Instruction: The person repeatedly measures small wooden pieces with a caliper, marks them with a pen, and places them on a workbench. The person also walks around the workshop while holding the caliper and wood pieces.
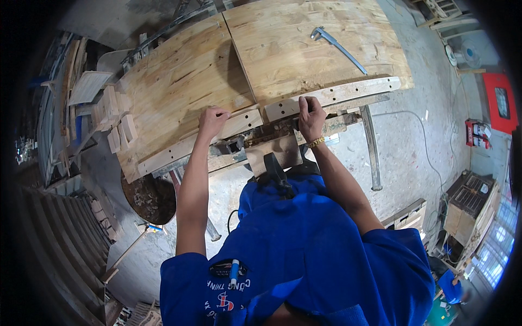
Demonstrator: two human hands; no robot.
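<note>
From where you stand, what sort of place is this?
Probably a woodworking shop: a grey metal caliper lies on a pale wooden worktop, drilled pale wooden strips line its near edge, and pale wood blocks are piled leftward.

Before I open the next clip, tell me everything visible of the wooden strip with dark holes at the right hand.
The pale, wood-looking strip is long and narrow, with small dark round holes along it and squared ends. It lies along the near edge of the plywood tabletop, a gap separating its left end from a similar strip. The right hand overlaps it left of its middle; its grip is unclear.
</note>
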